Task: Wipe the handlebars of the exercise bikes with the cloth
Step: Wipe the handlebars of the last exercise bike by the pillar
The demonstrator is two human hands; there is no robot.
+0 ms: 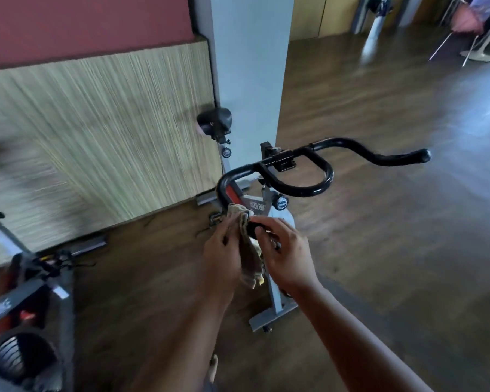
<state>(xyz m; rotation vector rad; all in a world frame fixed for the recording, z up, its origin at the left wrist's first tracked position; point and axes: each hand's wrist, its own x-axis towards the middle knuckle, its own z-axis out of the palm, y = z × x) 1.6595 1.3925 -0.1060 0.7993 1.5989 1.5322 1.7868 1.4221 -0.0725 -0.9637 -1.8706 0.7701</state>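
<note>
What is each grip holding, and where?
Left grip holds the cloth by its upper part against the handlebar end; right grip curls round that end's tip.

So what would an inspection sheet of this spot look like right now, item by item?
surface: wooden floor.
job's things: black handlebar on the bike; brownish cloth wrapped at its near end.
clutter: nothing seen.
grippers: left hand holds the cloth against the bar; right hand grips the handlebar's near end.
cables: what look like thin wires on the second bike, too blurred to be sure.
surroundings: saddle, panelled wall, white pillar, blurred person far off.
</note>
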